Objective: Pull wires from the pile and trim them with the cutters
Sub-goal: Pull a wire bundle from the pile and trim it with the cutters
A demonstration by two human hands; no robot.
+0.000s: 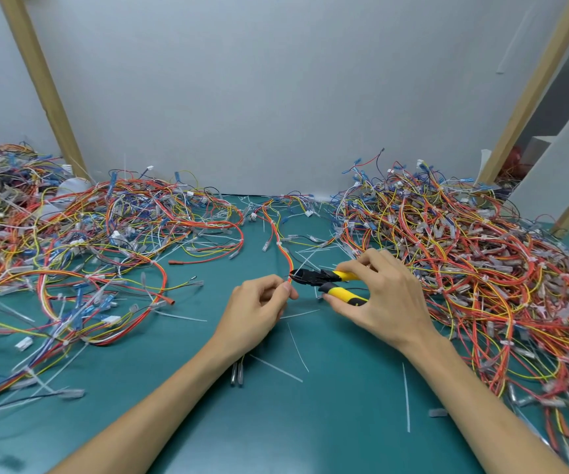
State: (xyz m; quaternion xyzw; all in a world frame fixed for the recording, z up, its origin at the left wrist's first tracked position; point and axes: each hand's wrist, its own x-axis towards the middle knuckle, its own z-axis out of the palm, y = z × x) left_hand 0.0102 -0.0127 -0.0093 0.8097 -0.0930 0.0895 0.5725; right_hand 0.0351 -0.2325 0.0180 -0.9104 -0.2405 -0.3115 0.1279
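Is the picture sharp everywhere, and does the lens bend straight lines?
Head view: sharp in the centre, where the left hand pinches a wire and the right hand grips the cutters; the wire piles smear toward the lower corners; the wooden posts lean outward, likely wide-angle distortion; light is soft, shadows faint.

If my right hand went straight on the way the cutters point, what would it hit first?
Probably the red and yellow wire pinched by the left hand; the cutters in the right hand point right at it, with the left fingertips just beyond.
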